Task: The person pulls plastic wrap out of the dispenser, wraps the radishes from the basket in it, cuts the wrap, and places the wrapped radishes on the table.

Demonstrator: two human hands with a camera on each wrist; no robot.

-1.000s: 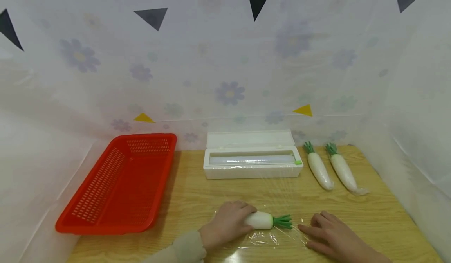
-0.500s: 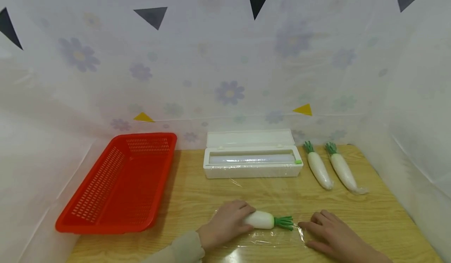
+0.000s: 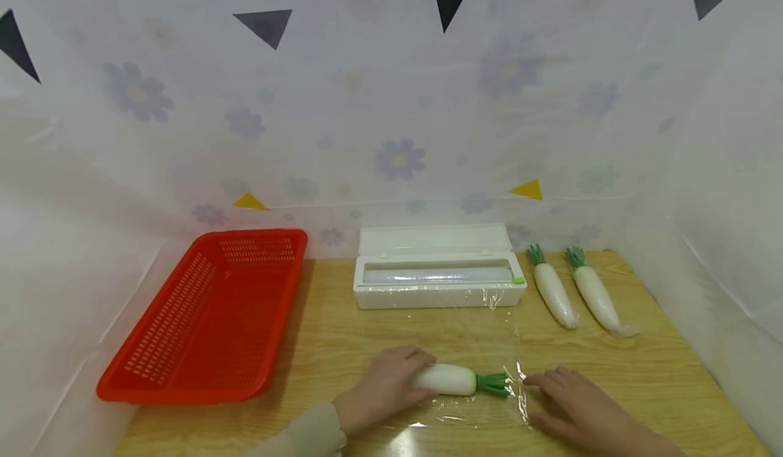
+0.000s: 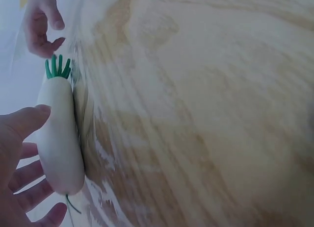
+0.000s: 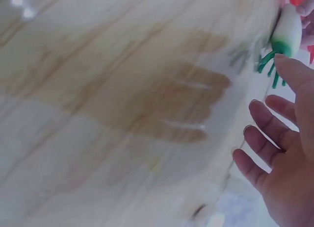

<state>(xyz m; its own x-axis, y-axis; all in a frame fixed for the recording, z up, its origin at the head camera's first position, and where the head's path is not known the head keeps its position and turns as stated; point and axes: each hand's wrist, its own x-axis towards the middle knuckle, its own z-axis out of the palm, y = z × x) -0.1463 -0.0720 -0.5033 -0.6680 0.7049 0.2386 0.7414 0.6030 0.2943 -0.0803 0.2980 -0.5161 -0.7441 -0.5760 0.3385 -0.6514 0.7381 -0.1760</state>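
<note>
A white radish (image 3: pixel 453 379) with a green leafy tuft lies sideways on clear cling film (image 3: pixel 522 399). The left hand (image 3: pixel 388 385) holds its tail end, thumb (image 4: pixel 32 120) on the near side and fingers on the far side. In the left wrist view, a thin green root tip shows below. Just beyond the tuft, the right hand (image 3: pixel 575 406) rests by the film's glinting right edge. Its fingers are spread and slightly bent in the right wrist view, with nothing between them. The film stretches back to a white cling film dispenser (image 3: pixel 437 298) with its lid up.
A red plastic basket (image 3: pixel 269 368) stands at the left. Two more white radishes, one (image 3: pixel 554 296) beside the dispenser and one (image 3: pixel 596 298) farther right, look wrapped in film. Behind the wooden table (image 3: pixel 660 375) hangs a flowered white curtain (image 3: pixel 342 117).
My left hand has slid slightly left, showing more of the radish. The creases running from the dispenser have flattened, and the film's right edge now lies straighter beside my right hand.
</note>
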